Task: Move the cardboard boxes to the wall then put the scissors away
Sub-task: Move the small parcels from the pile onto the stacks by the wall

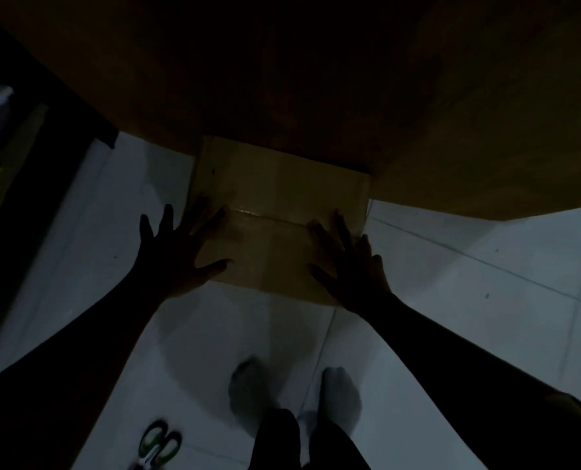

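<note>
— Scissors (158,444) are found where?
— On the floor (486,283), near left; the small cardboard box (275,198) is seen farther off, just before the large cardboard box (316,79).
— Left hand (177,256) and right hand (350,266)?
— Both are spread, fingers apart, over the small cardboard box's side edges; nothing is gripped.

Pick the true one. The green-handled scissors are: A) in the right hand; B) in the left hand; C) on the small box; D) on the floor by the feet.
D: the scissors lie on the floor beside the feet, while the left hand and right hand are spread open, holding nothing.
</note>
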Tool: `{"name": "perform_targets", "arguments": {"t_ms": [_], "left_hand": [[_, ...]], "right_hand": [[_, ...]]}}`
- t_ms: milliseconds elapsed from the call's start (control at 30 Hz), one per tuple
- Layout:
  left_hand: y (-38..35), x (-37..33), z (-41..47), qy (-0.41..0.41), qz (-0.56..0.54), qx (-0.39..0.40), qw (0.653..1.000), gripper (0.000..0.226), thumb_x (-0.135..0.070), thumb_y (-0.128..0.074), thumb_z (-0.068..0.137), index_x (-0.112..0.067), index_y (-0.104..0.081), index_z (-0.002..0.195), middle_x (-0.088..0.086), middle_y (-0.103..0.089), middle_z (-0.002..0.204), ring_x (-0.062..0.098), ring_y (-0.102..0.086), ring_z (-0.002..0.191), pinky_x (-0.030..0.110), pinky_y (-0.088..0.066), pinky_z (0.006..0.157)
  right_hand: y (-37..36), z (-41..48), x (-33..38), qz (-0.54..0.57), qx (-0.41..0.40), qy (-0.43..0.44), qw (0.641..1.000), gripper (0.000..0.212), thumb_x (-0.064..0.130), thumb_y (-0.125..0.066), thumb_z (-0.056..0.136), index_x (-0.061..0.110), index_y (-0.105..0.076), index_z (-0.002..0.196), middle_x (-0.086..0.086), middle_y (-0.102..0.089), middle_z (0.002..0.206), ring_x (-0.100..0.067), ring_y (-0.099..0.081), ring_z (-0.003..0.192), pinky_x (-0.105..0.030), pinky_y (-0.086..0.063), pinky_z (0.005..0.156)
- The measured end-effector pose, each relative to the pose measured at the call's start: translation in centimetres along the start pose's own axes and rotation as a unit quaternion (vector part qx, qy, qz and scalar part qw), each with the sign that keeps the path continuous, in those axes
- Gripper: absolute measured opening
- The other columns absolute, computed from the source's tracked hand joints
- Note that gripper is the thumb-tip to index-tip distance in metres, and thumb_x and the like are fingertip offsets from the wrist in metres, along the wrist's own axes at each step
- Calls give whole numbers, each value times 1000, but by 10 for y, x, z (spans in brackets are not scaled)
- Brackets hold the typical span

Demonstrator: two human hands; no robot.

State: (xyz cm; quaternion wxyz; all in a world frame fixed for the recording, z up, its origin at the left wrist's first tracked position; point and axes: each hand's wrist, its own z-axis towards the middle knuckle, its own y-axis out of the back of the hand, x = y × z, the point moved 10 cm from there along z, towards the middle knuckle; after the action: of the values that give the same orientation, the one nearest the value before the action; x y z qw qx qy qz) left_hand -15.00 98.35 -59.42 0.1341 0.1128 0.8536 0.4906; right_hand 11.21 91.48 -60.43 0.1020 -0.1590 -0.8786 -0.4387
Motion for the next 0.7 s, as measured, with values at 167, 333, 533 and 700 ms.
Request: {"name": "perform_targets", "arguments": {"t_ms": [167,333,533,700], "left_hand": [[-11,-1,22,-18,-99,-12,995,94,-87,-35,71,-59,25,138,-7,9,162,40,-20,143,62,-32,107],[-15,-13,24,-37,-136,-48,989,107,-89,-35,59,-51,10,148,-4,13,162,40,-19,143,57,-35,105],[-5,-1,-13,8,-111,-43,993,112,-92,-38,53,-57,22,141,-5,10,162,46,-31,132,54,-40,98],[36,15,-76,67,-101,-27,992,113,-94,-32,49,-58,28,137,-11,20,158,43,-27,132,53,-38,100]], "right_hand": [[-12,19,-11,-10,0,-40,999,82,71,-44,87,54,9,147,19,30,154,-46,-3,143,-66,-27,108],[-27,28,-7,-6,-60,2,998,94,84,-39,73,53,10,148,4,27,159,-48,-14,142,-61,-22,110],[-24,7,15,-31,-34,29,999,96,88,-35,70,53,11,147,3,24,160,-45,-13,144,-59,-18,112],[10,-37,60,-59,-33,69,995,95,89,-25,73,42,-2,152,1,18,161,-43,-12,144,-56,-19,113]]}}
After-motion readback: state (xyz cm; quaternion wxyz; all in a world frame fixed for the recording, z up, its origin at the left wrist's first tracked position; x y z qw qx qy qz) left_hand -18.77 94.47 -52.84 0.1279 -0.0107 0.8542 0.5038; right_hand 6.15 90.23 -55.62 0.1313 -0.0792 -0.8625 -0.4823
